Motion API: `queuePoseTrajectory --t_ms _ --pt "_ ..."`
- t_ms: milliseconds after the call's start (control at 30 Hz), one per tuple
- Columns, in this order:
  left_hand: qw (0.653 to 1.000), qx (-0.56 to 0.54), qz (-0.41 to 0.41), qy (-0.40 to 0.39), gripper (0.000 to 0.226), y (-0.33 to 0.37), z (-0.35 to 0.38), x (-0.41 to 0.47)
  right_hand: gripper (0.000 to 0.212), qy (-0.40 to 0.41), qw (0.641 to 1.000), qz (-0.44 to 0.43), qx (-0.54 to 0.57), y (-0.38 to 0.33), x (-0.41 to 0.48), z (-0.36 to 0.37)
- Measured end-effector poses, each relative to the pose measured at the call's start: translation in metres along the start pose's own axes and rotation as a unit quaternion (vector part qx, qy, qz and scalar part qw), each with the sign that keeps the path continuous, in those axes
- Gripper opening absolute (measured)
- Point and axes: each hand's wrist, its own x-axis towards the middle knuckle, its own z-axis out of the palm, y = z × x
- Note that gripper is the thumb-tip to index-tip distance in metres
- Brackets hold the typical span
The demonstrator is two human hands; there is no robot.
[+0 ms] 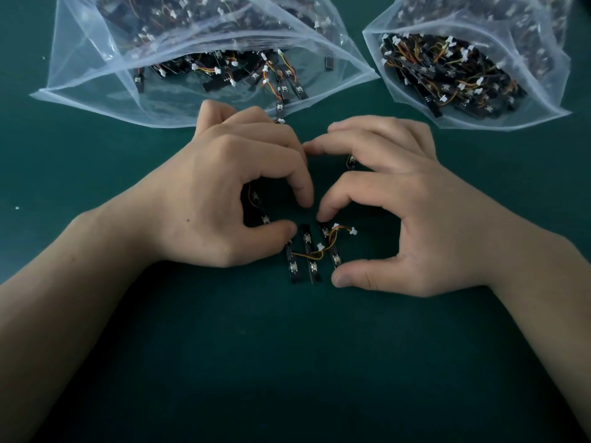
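Three small black button strips [311,255] with orange-yellow wires and white plugs lie side by side on the dark green mat. My right hand [412,212] is arched over them. Its index fingertip touches the far end of the rightmost strip [335,258] and its thumb tip sits at the near end. My left hand [224,193] is curled over another strip [260,210] that lies in the hollow under its fingers, and its thumb tip rests at that strip's end. One more strip [351,161] peeks out under my right fingers.
Two open clear plastic bags lie at the back, each holding several of the same wired strips: a larger bag [96,87] at the left and a smaller bag [543,100] at the right. A loose strip [280,105] sticks out of the left bag's mouth, just beyond my left fingers.
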Motion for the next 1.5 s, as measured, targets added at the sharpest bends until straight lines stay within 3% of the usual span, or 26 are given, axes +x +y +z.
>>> queuePoseTrajectory --t_ms 233,400,500,633,867,1133,1267,1500 --pt "1.000 -0.010 0.005 0.012 0.019 0.001 -0.002 -0.001 0.053 0.013 1.000 -0.008 0.002 0.000 -0.001 -0.001" --pt "0.992 0.007 -0.019 0.127 0.008 -0.006 -0.004 -0.001 0.028 0.147 0.988 0.043 -0.012 0.011 -0.003 -0.007" --pt "0.987 0.059 -0.030 0.148 0.009 -0.013 -0.005 -0.002 0.024 0.205 0.971 0.114 -0.036 0.021 -0.001 -0.007" --pt "0.984 0.086 -0.028 0.150 0.012 -0.022 -0.006 -0.002 0.031 0.188 0.967 0.173 -0.004 0.027 -0.002 -0.008" --pt "0.981 0.086 -0.052 0.169 0.013 -0.024 -0.010 -0.003 0.051 0.156 0.970 0.186 -0.012 0.025 0.002 -0.006" --pt "0.962 0.098 -0.113 0.229 0.010 -0.006 -0.001 -0.007 0.039 0.157 0.972 0.176 -0.006 0.021 0.005 -0.005" --pt "0.957 0.109 -0.148 0.224 0.008 -0.008 0.007 -0.024 0.049 0.162 0.969 0.185 -0.012 0.018 0.008 -0.002" --pt "0.962 0.078 -0.162 0.208 0.008 -0.013 0.009 -0.030 0.041 0.149 0.972 0.179 0.019 0.018 0.007 -0.004"
